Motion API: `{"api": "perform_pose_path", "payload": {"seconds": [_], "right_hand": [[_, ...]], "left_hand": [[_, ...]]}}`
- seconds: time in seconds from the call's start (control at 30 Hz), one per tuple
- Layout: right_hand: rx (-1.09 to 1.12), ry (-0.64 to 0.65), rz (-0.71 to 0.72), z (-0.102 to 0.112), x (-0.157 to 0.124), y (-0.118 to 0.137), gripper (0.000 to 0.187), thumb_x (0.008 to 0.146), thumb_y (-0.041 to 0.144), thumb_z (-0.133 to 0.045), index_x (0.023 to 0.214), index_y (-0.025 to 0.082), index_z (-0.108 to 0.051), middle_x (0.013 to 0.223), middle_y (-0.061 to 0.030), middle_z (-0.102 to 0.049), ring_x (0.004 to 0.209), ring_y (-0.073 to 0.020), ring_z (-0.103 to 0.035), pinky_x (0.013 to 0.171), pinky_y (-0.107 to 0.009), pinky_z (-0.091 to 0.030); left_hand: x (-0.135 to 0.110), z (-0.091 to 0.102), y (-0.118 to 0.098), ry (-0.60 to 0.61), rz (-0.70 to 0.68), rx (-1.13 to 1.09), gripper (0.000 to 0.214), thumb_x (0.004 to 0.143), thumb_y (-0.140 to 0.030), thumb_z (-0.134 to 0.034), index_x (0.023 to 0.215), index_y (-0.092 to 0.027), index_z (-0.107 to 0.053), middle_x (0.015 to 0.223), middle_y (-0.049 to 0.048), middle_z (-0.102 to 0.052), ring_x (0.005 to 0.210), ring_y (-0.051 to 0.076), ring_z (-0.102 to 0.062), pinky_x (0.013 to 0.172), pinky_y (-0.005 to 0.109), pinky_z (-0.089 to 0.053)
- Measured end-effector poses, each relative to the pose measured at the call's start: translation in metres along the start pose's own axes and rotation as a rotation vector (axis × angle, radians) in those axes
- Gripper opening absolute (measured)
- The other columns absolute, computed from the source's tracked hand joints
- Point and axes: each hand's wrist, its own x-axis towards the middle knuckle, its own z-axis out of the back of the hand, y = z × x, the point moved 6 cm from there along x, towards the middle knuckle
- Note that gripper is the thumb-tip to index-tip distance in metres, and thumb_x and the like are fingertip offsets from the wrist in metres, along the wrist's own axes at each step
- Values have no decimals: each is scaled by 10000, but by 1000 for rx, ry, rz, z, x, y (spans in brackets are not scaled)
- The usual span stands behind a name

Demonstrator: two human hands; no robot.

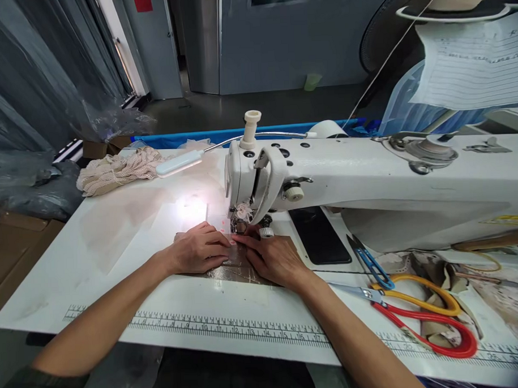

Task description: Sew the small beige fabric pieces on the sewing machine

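Note:
Right at the needle of the white sewing machine [258, 182], both hands press on a piece of thin, shiny brown fabric [245, 275]. My left hand [200, 250] lies on its left part, with fingers together and bent over the cloth; the thumb is hidden. From the right, my right hand [275, 255] grips the fabric near the presser foot [238, 224], its index finger pointing to the foot. The machine's lamp [180, 163] lights the spot. A pale sheer cloth [119, 221] spreads over the table to the left.
Orange- and red-handled scissors [437, 318] and blue thread snips [374, 267] lie at the right beside fabric scraps. A black phone-like slab [320, 235] rests under the machine arm. A lace bundle [117, 170] sits back left. A ruler strip [212, 326] runs along the front edge.

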Motion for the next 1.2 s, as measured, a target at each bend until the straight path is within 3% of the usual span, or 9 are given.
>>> {"api": "perform_pose_path", "payload": {"seconds": [0.17,0.3,0.47,0.6,0.83,1.0,1.2], "right_hand": [[47,-12,-25,3,-1,1,414,887,245,-467,1264,318,-621,1025,-92,-659,797,-216,-633,646,-300,-478],[241,-132,-95,8,-2,-6,392,895,239,-431,1216,288,-649,1041,-67,-678,826,-211,-652,663,-307,-499],[425,-237,-157,6,-2,-16,317,891,204,-414,1022,249,-699,984,-41,-700,863,-202,-658,763,-327,-518],[348,-225,-131,6,-3,-14,360,883,190,-416,1108,274,-683,988,-40,-694,872,-208,-653,759,-332,-514],[73,-119,155,5,-5,6,371,886,245,-463,1174,332,-679,1102,-90,-628,814,-191,-613,656,-303,-484],[46,-131,188,8,-5,10,358,895,239,-458,1162,295,-690,1068,-102,-624,794,-181,-586,682,-308,-487],[39,-105,176,8,-5,11,346,903,249,-464,1169,286,-683,1085,-96,-622,790,-180,-589,666,-301,-486]], "left_hand": [[3,2,-5,-18,-44,112,177,885,-151,-527,783,-192,-667,1014,47,-698,778,135,-614,746,336,-460],[5,4,-9,-20,-77,137,202,898,-146,-507,765,-181,-655,965,46,-703,726,129,-592,695,320,-461],[4,3,-9,19,-91,116,202,914,-151,-496,795,-180,-657,899,43,-707,708,129,-590,668,303,-465],[3,3,-9,14,-83,123,208,914,-155,-503,772,-180,-655,876,37,-710,704,129,-597,690,308,-477],[6,2,-12,67,-110,176,220,893,-158,-487,760,-174,-661,781,26,-693,663,133,-591,659,300,-442],[12,0,-9,153,-89,147,168,801,-264,-533,719,-180,-654,732,34,-644,599,140,-537,628,320,-412],[14,-1,-8,85,-104,106,173,747,-270,-513,651,-178,-624,666,30,-608,559,145,-504,591,329,-391]]}}
